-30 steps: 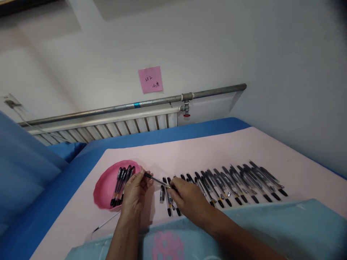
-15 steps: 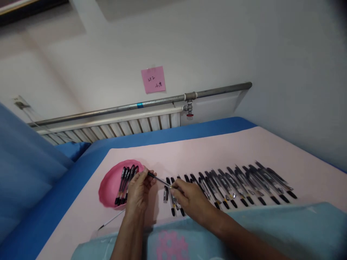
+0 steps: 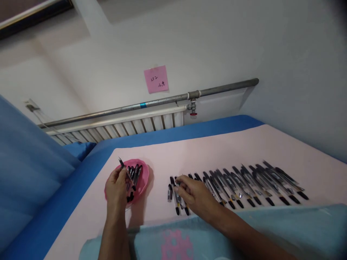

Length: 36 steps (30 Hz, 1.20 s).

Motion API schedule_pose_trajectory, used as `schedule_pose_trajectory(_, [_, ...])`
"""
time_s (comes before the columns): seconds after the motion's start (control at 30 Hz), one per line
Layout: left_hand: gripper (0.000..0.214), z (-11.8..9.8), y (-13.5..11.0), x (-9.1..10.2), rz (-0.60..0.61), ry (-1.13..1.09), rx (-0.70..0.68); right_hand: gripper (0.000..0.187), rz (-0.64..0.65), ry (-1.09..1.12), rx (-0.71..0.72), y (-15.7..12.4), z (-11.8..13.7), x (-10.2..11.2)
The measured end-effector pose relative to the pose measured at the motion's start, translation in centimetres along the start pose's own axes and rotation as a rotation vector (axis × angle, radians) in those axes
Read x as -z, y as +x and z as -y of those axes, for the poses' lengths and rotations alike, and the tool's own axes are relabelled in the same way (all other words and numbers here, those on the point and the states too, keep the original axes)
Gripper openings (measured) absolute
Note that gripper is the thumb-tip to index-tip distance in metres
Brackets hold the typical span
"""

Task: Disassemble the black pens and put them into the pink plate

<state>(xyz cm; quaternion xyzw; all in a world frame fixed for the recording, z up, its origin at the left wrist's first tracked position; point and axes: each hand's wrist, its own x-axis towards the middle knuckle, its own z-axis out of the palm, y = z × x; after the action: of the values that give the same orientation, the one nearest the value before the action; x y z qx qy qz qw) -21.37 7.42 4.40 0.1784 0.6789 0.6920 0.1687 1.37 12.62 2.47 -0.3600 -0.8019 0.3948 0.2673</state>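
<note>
Left hand (image 3: 116, 186) covers part of its pen (image 3: 130, 180) and of the bowl (image 3: 145, 178). Right hand (image 3: 191, 193) hides some of the row (image 3: 244, 184); cannot tell whether it grips anything. Row blurred, lettering unreadable. Frame (image 3: 38, 16), curtain (image 3: 27, 173), cloth (image 3: 279, 220) cut by edges.

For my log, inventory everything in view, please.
sheet: 1, pink, centre
surface: 1, blue, beneath sheet
bowl: 1, pink, left
bowl pens: several, black, inside
loose pens: many, black-clear, right
held pen: 1, dark, over bowl
short piece: 1, dark, beside loose pens
cloth: 1, light blue, near edge
curtain: 1, blue, left
wall: count unclear, whitish, behind
radiator: 1, white, back
pipe: 1, grey, above radiator
valve: 1, grey-red, on pipe
note: 1, pink, above pipe
socket: 1, white, back left
frame: 1, dark, top left
left hand: 1, bare, holding pen
right hand: 1, bare, by loose pens
</note>
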Motion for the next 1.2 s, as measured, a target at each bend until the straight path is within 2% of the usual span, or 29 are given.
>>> schedule_pose_trajectory(0.03, [0.019,-0.1,0.3,0.3,-0.007,-0.014,0.015,0.018,0.001,-0.019,0.008,0.0,0.0,0.0])
schedule_pose_trajectory(0.1, [0.016,-0.1,0.2,0.2,0.059,-0.060,0.059,0.017,-0.008,-0.072,0.032,0.1,-0.1,0.2])
schedule_pose_trajectory(0.2, [0.014,0.2,-1.7,-1.5,0.270,-0.040,0.101,0.018,-0.021,-0.151,0.075,0.2,-0.2,0.3])
schedule_pose_trajectory(0.33, [0.009,0.9,-4.7,-4.0,0.499,0.180,0.113,0.019,-0.010,-0.198,0.102,0.3,-0.5,0.4])
schedule_pose_trajectory(0.43, [0.012,1.7,-5.7,-4.9,0.571,0.474,0.013,0.018,0.001,-0.202,0.102,0.3,-0.5,0.4])
schedule_pose_trajectory(0.5, [0.012,2.3,-5.8,-5.0,0.609,0.657,0.010,0.018,0.013,-0.201,0.100,0.4,-0.4,0.4])
schedule_pose_trajectory(0.67, [0.007,3.0,-5.5,-4.8,0.658,0.793,0.024,0.017,0.024,-0.198,0.107,0.4,-0.2,0.6])
schedule_pose_trajectory(0.73, [0.006,2.6,-5.3,-4.6,0.644,0.791,0.047,0.017,0.009,-0.185,0.098,0.4,-0.2,0.6])
schedule_pose_trajectory(0.8, [0.007,2.1,-5.3,-4.3,0.658,0.682,0.094,0.017,-0.017,-0.134,0.053,0.4,-0.3,0.6])
schedule_pose_trajectory(0.93, [0.016,1.4,-6.0,-4.5,0.841,0.344,0.182,0.018,-0.030,0.147,-0.098,0.6,-0.3,0.1])
schedule_pose_trajectory(1.03, [0.019,1.4,-6.9,-4.9,0.961,0.245,0.142,0.015,0.007,0.356,-0.196,0.8,-0.4,-0.3])
schedule_pose_trajectory(1.1, [0.020,1.2,-7.3,-5.1,0.971,0.231,0.107,0.012,-0.002,0.451,-0.257,1.0,-0.6,-0.1])
schedule_pose_trajectory(1.2, [0.023,0.4,-7.7,-4.8,0.929,0.292,0.077,0.015,-0.140,0.596,-0.311,1.6,-0.9,0.9])
